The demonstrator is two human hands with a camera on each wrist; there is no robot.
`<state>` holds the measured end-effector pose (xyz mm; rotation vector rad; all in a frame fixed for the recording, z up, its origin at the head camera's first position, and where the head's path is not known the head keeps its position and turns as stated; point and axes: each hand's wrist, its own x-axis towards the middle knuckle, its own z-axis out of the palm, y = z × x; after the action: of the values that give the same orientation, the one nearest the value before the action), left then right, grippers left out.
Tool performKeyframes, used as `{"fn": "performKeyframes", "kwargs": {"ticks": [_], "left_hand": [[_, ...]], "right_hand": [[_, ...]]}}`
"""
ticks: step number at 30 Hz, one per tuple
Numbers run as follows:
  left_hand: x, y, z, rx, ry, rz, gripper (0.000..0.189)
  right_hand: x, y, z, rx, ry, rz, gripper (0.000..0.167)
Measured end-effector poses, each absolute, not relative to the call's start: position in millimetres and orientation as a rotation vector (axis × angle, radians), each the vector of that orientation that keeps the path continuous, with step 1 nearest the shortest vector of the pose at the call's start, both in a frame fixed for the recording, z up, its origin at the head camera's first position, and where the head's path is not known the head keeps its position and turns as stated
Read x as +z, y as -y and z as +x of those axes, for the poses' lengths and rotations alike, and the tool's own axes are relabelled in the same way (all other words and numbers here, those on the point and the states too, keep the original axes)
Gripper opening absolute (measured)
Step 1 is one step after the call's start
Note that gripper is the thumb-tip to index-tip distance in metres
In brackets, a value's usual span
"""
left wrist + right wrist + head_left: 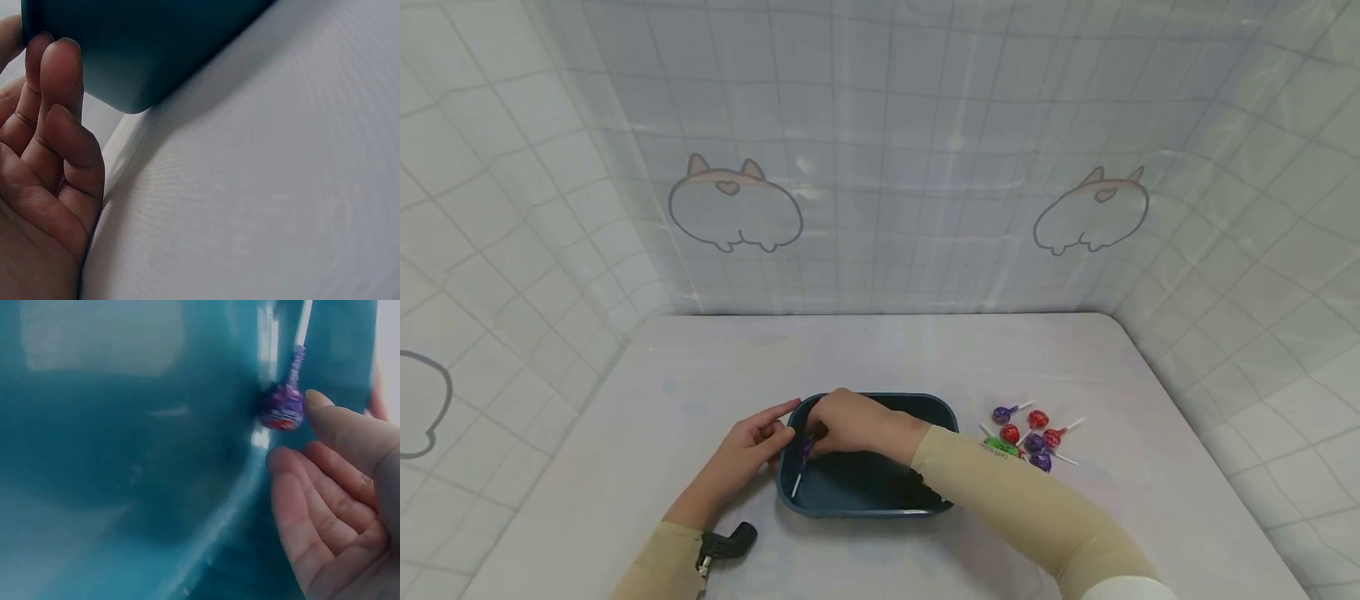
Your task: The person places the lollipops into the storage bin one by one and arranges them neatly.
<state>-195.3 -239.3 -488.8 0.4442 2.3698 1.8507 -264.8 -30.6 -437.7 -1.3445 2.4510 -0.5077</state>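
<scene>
Head: the right hand (853, 425) is inside the tray (868, 513), a purple lollipop (806, 448) at its fingertips, other lollipops (1036, 442) rightward on the bench (700, 367).
Left wrist: the left hand (50, 169) touches the tray; whether gripping, cannot tell.
Right wrist: loosened fingers (297, 494), lollipop beside thumb.

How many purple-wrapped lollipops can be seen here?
4: one lollipop inside the tray, beside the right hand; three to the tray's right: one set apart, another and a fourth close together. The right sleeve may hide more.
</scene>
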Motion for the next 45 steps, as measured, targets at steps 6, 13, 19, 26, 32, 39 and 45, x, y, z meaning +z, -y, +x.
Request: {"fn": "performKeyframes", "kwargs": {"ticks": [6,13,19,26,32,39,45], "left_hand": [[-490.3,238.1,-195.6,1.866,-2.368,0.440,0.046],[-489.1,235.6,-194.1,1.829,-2.426,0.444,0.046],[-498.3,236.1,-197.9,1.807,-2.447,0.459,0.046],[-516.9,245.5,-204.4,1.792,-2.452,0.494,0.047],[-515.8,248.5,-203.2,1.786,-2.470,0.479,0.046],[-514.3,250.1,-203.2,1.794,-2.448,0.434,0.046],[-515.2,249.9,-203.2,1.809,-2.430,0.430,0.047]], "right_hand": [[-407.8,12.1,-268.0,-0.558,-2.464,-1.333,0.033],[-370.6,-32.8,-274.3,-0.755,-2.474,-1.267,0.035],[-357.3,-91.7,-281.0,-0.889,-2.656,-1.213,0.032],[-371.3,-157.9,-290.6,-0.919,-2.847,-0.950,0.032],[-394.3,-195.8,-289.8,-0.888,-2.841,-0.735,0.034],[-417.3,-224.4,-282.9,-0.860,-2.792,-0.576,0.038],[-431.5,-236.3,-279.2,-0.806,-2.788,-0.531,0.034]]}}
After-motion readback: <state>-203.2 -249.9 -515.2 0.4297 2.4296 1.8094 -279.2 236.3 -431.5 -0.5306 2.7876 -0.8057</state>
